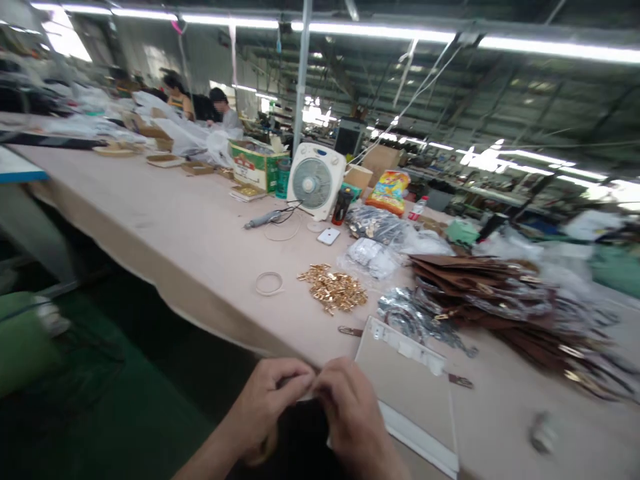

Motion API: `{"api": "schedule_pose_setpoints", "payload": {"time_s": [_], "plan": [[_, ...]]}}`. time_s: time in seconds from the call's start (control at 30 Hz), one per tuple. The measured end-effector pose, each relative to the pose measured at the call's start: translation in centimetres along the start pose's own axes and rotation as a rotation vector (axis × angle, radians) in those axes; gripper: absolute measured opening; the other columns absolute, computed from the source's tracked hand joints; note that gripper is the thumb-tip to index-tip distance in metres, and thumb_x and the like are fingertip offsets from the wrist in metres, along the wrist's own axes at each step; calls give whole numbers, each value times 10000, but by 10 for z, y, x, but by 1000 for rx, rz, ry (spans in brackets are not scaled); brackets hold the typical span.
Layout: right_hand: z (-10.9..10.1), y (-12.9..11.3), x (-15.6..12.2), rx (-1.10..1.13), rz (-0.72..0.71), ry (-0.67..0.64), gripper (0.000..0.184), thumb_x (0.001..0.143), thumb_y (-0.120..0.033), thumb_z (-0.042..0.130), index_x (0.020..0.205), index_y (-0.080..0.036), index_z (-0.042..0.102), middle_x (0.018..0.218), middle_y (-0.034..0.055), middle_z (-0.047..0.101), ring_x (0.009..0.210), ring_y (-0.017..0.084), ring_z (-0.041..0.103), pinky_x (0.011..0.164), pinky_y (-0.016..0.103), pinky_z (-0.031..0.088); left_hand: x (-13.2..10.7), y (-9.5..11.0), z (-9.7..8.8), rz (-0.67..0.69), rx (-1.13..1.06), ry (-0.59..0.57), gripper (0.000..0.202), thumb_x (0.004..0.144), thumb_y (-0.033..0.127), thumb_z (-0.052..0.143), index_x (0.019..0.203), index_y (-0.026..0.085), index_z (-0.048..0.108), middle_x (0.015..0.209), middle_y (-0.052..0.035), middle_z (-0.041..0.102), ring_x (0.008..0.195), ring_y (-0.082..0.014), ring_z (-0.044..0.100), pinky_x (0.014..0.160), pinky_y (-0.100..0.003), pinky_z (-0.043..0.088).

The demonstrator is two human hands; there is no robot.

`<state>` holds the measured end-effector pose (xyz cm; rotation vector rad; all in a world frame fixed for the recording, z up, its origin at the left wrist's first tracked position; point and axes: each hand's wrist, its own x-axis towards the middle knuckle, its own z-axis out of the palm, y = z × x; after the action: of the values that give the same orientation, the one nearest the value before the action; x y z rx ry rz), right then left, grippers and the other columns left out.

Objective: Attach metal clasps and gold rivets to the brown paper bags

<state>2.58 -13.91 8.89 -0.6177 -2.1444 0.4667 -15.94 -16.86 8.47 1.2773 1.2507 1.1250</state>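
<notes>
While working at the near edge of the counter [200, 233]: apparently handling one small pale sliver [306, 396] with the fingertips, probably aligning or straightening.
Next move: probably calling for a steady pinch from both sides and small, fine turns.
Left hand [265, 400]: reaching up from the lower left, pressing thumb towards curled index finger, seemingly clenching on the sliver.
Right hand [347, 407]: reaching in from the lower right, arching knuckles, curling fingertips inward, seemingly grasping the other end; hiding most of the contact.
Pale sliver: sitting between both sets of fingertips, by the counter's edge, blurring too much for a closer name.
White-edged panel [407, 387]: lying just beside the right hand, showing brown buckle straps [460, 381] at two sides.
Gold metal fittings [336, 291]: lying heaped beyond the hands, near a coiled clear strip [270, 293].
</notes>
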Motion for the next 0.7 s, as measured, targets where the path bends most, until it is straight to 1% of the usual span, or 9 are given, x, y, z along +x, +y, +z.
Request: {"api": "schedule_pose_setpoints", "payload": {"time_s": [0.07,0.13,0.2,0.27,0.33,0.4,0.53,0.6,0.7], "plan": [[6,0,-4,14,-111,43,155,1079,-247,483,1079,-273,636,900,50,669,824,212,640,711,330,526,9,-13,-3,-108,-141,106,462,836,601,716,800,142,767,679,-27,602,632,-148,487,579,-242,397],[0,9,-5,82,-118,18,128,1081,-297,515,1090,-285,642,899,37,674,831,200,651,727,319,537,18,-25,-9,-176,-232,233,548,755,670,771,882,137,779,670,-13,585,585,-122,432,537,-226,364],[-20,31,-3,123,24,42,133,1080,-310,520,1053,-277,646,938,41,674,900,200,659,806,325,548,22,-36,-17,-199,-251,297,611,710,696,806,952,136,786,684,-10,598,547,-97,381,504,-213,326],[-48,65,0,72,252,169,169,1074,-330,521,1007,-254,657,1044,68,672,1051,223,643,951,375,523,20,-44,-25,-206,-235,307,642,706,707,813,1007,141,789,721,-17,630,519,-75,345,478,-203,286],[-74,107,1,-53,425,246,233,1023,-441,602,969,-235,694,1202,103,652,1204,272,591,1096,457,436,16,-51,-30,-217,-218,314,667,711,718,807,1069,155,789,766,-29,668,498,-62,339,460,-194,265],[-89,148,-1,-93,537,246,369,970,-568,618,902,-219,717,1255,130,642,1251,309,571,1136,501,397,12,-59,-33,-223,-184,306,679,723,722,797,1116,168,790,806,-46,706,482,-64,360,442,-192,274],[-91,194,-10,-51,660,137,518,902,-705,593,852,-210,738,1294,155,660,1254,341,590,1113,515,429,11,-70,-35,-191,-88,288,649,746,722,774,1102,181,821,833,-74,758,540,-134,521,478,-227,419],[-86,199,-14,-60,673,103,529,892,-714,587,834,-210,738,1299,157,665,1255,345,597,1130,522,418,13,-70,-36,-158,-47,285,623,754,723,763,1073,194,838,791,-66,754,650,-189,615,594,-257,515],[-80,199,-16,-78,673,79,491,894,-680,593,817,-216,736,1304,154,665,1257,341,602,1137,515,419,14,-67,-37,-117,0,262,586,783,711,742,1068,210,846,726,-47,728,765,-226,663,742,-284,558]]}}
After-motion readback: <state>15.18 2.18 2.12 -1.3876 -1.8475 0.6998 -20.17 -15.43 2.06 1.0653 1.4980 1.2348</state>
